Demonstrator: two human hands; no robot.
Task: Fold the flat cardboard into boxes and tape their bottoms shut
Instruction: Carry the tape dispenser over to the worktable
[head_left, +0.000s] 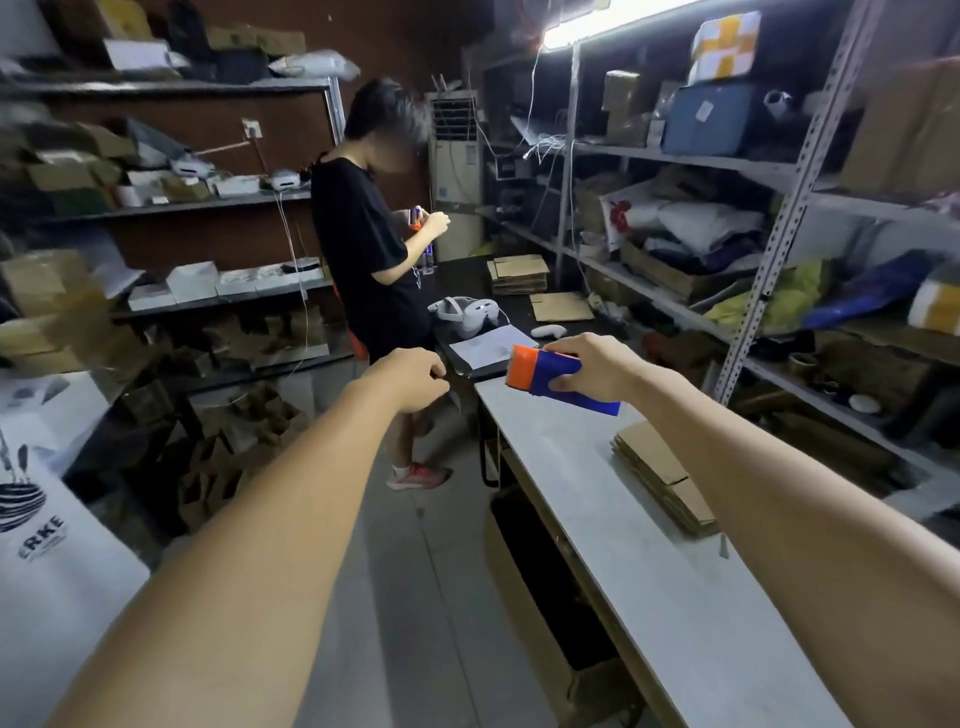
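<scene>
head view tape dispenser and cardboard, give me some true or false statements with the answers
1. The right hand grips the blue and orange tape dispenser. True.
2. The flat cardboard stack lies on the floor. False: it lies on the white table.
3. The left hand holds a folded box. False: no box is in it.
4. Another person stands beyond the hands. True.
</scene>
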